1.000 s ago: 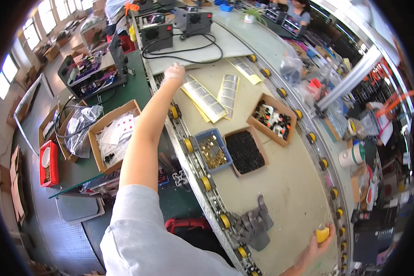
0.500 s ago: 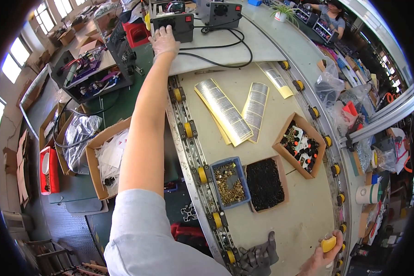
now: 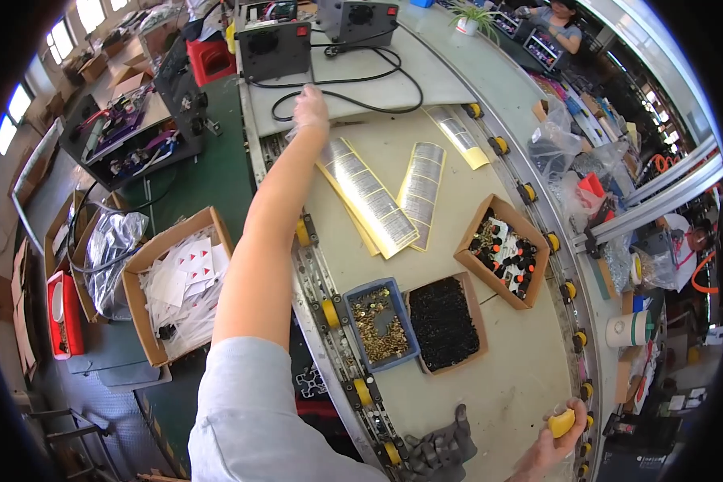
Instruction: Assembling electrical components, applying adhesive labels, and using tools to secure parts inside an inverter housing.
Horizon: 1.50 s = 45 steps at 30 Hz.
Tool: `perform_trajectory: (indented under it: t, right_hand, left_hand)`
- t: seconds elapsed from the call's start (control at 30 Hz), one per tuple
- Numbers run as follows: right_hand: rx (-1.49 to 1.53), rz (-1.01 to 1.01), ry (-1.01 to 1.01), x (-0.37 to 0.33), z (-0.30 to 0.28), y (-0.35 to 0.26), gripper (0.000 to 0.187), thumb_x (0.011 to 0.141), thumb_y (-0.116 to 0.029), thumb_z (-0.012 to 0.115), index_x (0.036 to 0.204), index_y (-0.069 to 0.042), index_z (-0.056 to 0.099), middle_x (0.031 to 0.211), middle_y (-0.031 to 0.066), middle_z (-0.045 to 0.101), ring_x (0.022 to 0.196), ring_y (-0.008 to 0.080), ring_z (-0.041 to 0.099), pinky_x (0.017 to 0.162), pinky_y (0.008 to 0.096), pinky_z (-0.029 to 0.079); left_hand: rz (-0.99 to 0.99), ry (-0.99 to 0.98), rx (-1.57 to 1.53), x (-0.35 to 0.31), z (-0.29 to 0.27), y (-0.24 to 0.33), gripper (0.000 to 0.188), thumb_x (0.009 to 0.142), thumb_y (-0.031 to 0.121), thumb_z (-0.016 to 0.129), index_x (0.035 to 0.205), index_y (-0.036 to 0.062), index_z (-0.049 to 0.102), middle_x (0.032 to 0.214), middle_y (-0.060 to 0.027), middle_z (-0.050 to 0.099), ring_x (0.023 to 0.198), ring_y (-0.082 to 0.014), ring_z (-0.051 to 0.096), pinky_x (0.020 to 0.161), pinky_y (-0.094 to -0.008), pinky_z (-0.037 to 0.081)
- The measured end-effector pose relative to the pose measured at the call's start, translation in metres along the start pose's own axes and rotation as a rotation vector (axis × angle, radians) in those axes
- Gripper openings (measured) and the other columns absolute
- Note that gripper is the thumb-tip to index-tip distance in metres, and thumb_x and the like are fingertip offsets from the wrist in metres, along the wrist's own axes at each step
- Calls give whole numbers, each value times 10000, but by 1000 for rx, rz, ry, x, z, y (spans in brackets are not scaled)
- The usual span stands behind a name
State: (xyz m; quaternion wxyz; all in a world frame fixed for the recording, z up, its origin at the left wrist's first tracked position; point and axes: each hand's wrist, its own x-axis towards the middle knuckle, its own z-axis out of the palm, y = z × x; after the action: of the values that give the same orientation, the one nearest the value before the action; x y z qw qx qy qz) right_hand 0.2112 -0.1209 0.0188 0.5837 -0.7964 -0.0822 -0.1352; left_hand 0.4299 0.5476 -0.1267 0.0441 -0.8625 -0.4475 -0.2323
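My left hand (image 3: 311,109), in a thin clear glove, is over the front edge of the white board. Its fingers look curled on the black cable (image 3: 361,95), which loops beneath and beside it. Behind it stands a black metal-cased unit (image 3: 276,53) with a red switch and a fan grille; a second such unit (image 3: 358,22) is to its right. Down at the lower right my right hand (image 3: 550,450) is closed around a rounded yellow piece (image 3: 561,423), partly hidden by the fingers. Beside that hand a dark grey glove (image 3: 440,455) lies on the bench.
Silver label sheets (image 3: 373,193) lie beyond a blue bin of brass-coloured fasteners (image 3: 381,325), a box of black screws (image 3: 447,321) and a carton of small parts (image 3: 502,253). Yellow-wheeled roller rails (image 3: 329,313) flank the bench. An opened unit (image 3: 136,120) sits left; a co-worker (image 3: 558,24) is far right.
My left hand has come off the black unit, moving toward me and right onto the cable, whose loop now reaches further left. The right hand still holds the yellow piece. The view has shifted slightly.
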Motion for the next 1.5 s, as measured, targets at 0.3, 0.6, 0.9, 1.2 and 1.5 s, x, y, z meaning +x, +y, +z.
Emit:
perform_trajectory:
  t: [0.3,0.6,0.9,1.2,1.5]
  right_hand:
    - [39,108,103,-7,-8,3,747,626,-194,752,1287,-49,434,1217,58,452,968,142,493,821,272,432]
    - [15,12,98,-24,-26,10,753,688,-363,739,1284,-23,429,1209,68,462,947,139,484,799,273,427]
    - [234,35,171,-51,-44,-1,657,628,-30,566,1273,-20,437,1192,73,471,941,139,494,813,283,436]
    - [290,-13,115,-79,-57,-28,718,627,-153,728,1273,-16,446,1177,68,502,970,135,518,797,265,455]
    - [39,-4,46,-129,-118,-14,596,700,34,514,1286,-7,413,1209,89,447,1107,196,449,958,313,352]
  left_hand:
    - [-26,-20,198,0,18,18,236,867,131,524,1080,32,513,1007,-119,511,803,-228,649,553,-310,569]
    - [55,-57,-39,-39,-5,8,173,875,95,481,1009,64,586,947,-116,580,756,-275,664,608,-322,568]
    - [336,-190,176,-167,-78,32,198,860,116,513,1038,47,567,934,-105,582,855,-223,658,671,-295,552]
    - [864,-790,3,-263,-244,20,550,841,427,550,1038,-86,580,1051,-248,592,981,-360,604,814,-442,494]
    - [1139,-604,-183,-417,-269,61,501,847,489,505,792,27,691,780,-159,630,808,-308,607,651,-399,465]
